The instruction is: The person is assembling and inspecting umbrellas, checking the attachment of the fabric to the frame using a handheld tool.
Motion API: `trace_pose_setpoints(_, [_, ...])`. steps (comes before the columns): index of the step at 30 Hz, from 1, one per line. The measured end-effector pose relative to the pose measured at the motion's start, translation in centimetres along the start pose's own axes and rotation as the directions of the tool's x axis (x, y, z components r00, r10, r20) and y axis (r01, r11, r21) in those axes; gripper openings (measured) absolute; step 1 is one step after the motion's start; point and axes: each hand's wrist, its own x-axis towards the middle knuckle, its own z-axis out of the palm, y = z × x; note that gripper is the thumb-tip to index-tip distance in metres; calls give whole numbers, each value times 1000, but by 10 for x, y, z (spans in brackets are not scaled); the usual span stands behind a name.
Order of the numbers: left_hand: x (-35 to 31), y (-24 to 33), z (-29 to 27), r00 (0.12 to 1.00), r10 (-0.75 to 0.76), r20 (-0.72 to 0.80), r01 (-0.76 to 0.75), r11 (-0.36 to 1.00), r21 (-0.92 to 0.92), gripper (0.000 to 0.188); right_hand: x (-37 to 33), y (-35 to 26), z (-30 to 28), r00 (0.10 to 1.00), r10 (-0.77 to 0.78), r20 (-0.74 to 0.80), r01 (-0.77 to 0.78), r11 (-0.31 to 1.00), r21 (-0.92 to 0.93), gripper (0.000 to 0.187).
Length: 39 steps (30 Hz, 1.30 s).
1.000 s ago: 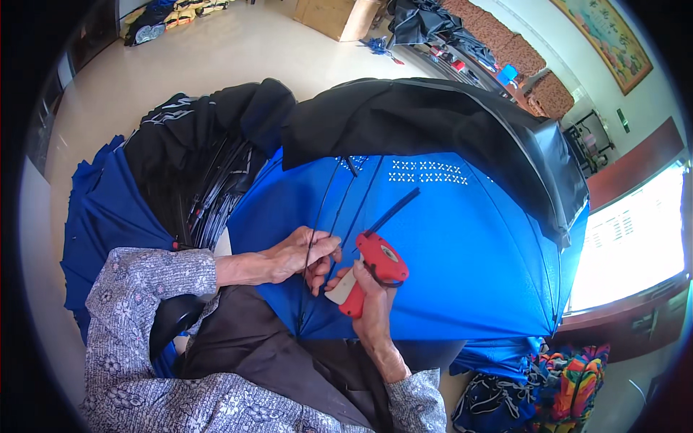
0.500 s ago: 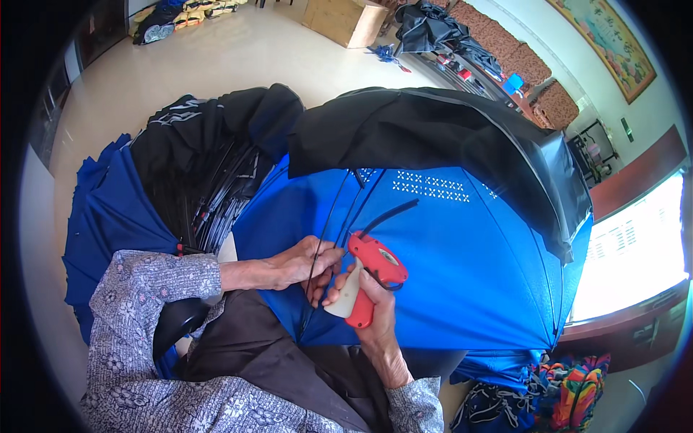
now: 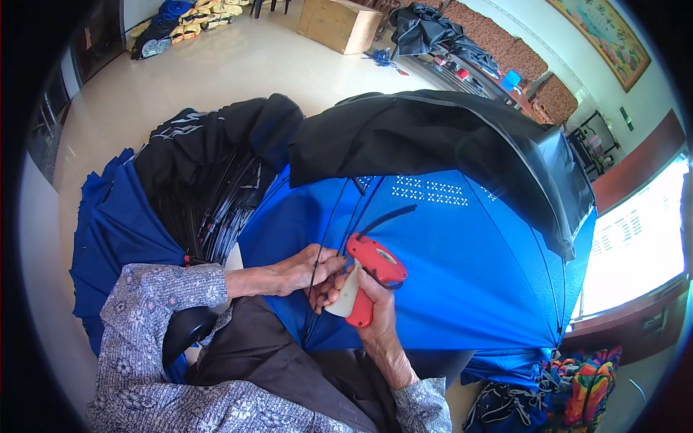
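Note:
My right hand [image 3: 377, 312] is wrapped round the handle of a red tagging gun [image 3: 380, 261] with a white trigger. A dark curved strip [image 3: 390, 219] sticks up from the gun's top. Close to the gun's nose, my left hand [image 3: 307, 271] is closed by a thin black umbrella rib [image 3: 331, 220], its fingertips pinched together; they seem to grip the rib or the cloth beside it. Beneath both hands spreads an open blue umbrella [image 3: 462, 274], its inner side facing me. A black cloth flap [image 3: 404, 133] folds over its far edge.
On the left lies a pile of black and blue umbrellas [image 3: 216, 144] with bare ribs showing. Folded bright, multicoloured cloth [image 3: 588, 382] is at the lower right. Farther off stand a wooden box [image 3: 338, 25], a low table [image 3: 498, 88] and a patterned sofa [image 3: 505, 43].
The whole view has shifted slightly, with the background moving up and the near pile moving down and right. Both hands keep nearly the same grip and place.

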Motion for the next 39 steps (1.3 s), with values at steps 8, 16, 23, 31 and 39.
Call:
trace_pose_setpoints(8, [-1,4,3,999,3,-40,-1,999,54,40,-4,-5,2,1000,13,-19,-14,1000,-23,30])
trace_pose_setpoints(16, [0,5,5,1000,-19,-17,20,998,66,40,-1,-13,2,999,13,-50,-18,995,-98,25])
trace_pose_setpoints(23, [0,3,1,999,39,-7,-38,996,84,42,5,-12,5,996,14,-84,-37,957,-287,21])
trace_pose_setpoints(31, [-28,49,-15,994,23,-104,25,900,436,28,-41,-28,21,993,-108,-42,95,968,-233,36])
trace_pose_setpoints(39, [-75,77,31,477,729,490,-121,-498,859,19,-68,-55,34,852,-469,235,511,841,-175,70])
